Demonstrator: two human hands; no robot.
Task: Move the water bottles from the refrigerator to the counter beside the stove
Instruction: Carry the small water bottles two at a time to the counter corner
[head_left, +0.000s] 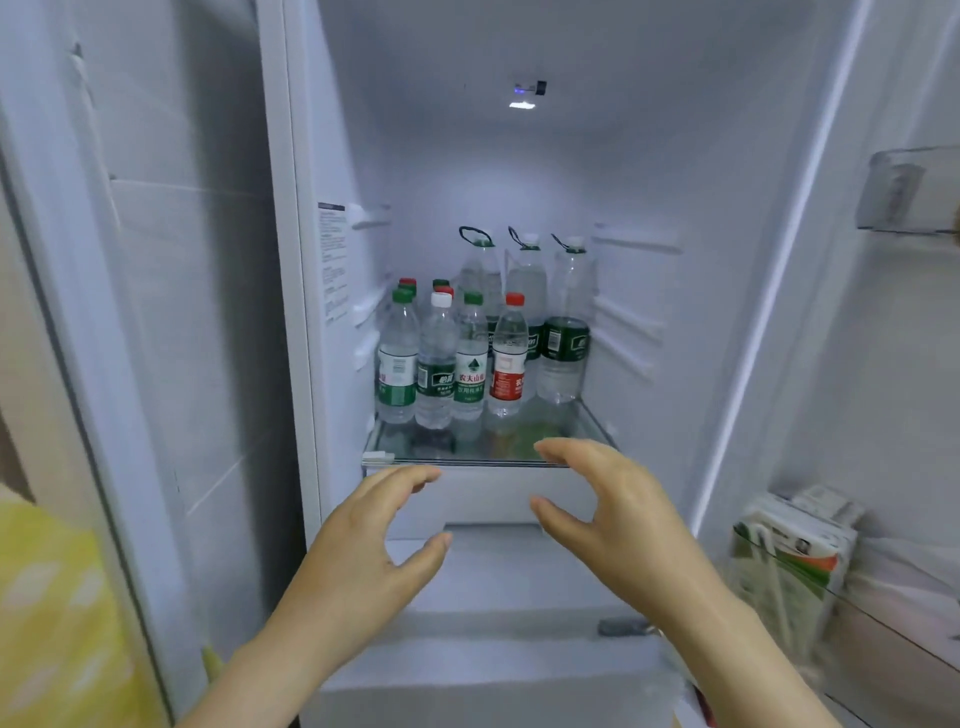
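The open refrigerator holds several water bottles on a glass shelf (467, 460). In the front row stand a green-capped bottle (397, 358), a white-capped bottle (436, 364), another green-capped bottle (470, 358) and a red-capped, red-labelled bottle (508, 358). Behind them rise three large bottles with carry loops, the rightmost (566, 322) plainly visible. My left hand (374, 545) and my right hand (608, 509) hover just below and in front of the shelf edge, both with fingers curved apart and holding nothing. Neither touches a bottle.
A white drawer front (493, 499) sits under the shelf. The open door on the right carries a bin with cartons (789, 551) and an upper clear bin (904, 192). A white panel (156, 312) stands to the left, with yellow cloth (52, 623) at the lower left.
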